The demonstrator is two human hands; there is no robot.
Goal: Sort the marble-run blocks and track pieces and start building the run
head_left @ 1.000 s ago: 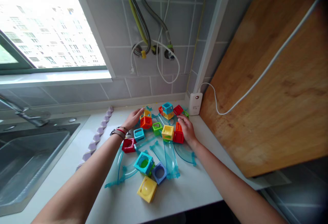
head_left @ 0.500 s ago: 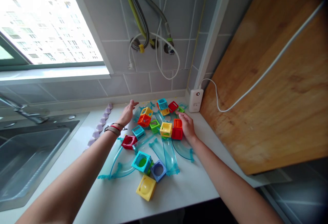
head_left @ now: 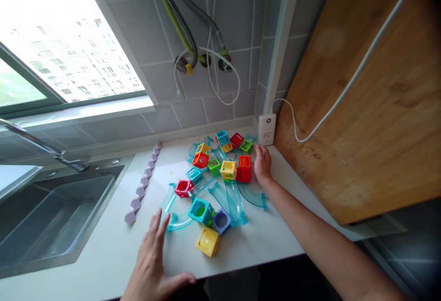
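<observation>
Several coloured toy cubes and clear blue curved track pieces (head_left: 234, 202) lie in a heap on the white counter (head_left: 103, 250). My right hand (head_left: 262, 164) rests at the heap's right edge, fingers together and extended, beside the stacked red cube (head_left: 244, 174) and orange cube (head_left: 244, 161). My left hand (head_left: 153, 262) lies flat and open on the counter near the front edge, fingers spread, just left of a curved track end (head_left: 175, 222) and a yellow cube (head_left: 208, 241). A teal cube (head_left: 200, 210) and a blue cube (head_left: 221, 220) sit close by.
A steel sink (head_left: 51, 218) with a tap (head_left: 41, 147) lies at the left. A purple zigzag strip (head_left: 143, 184) runs along the counter. A white plug box (head_left: 267, 129) with a cord and a large wooden board (head_left: 365, 103) stand at the right. Hoses hang on the tiled wall.
My left hand has pulled back from the far side of the heap to the counter's front edge and lies flat. The right hand has stayed by the red cubes. The view has shifted.
</observation>
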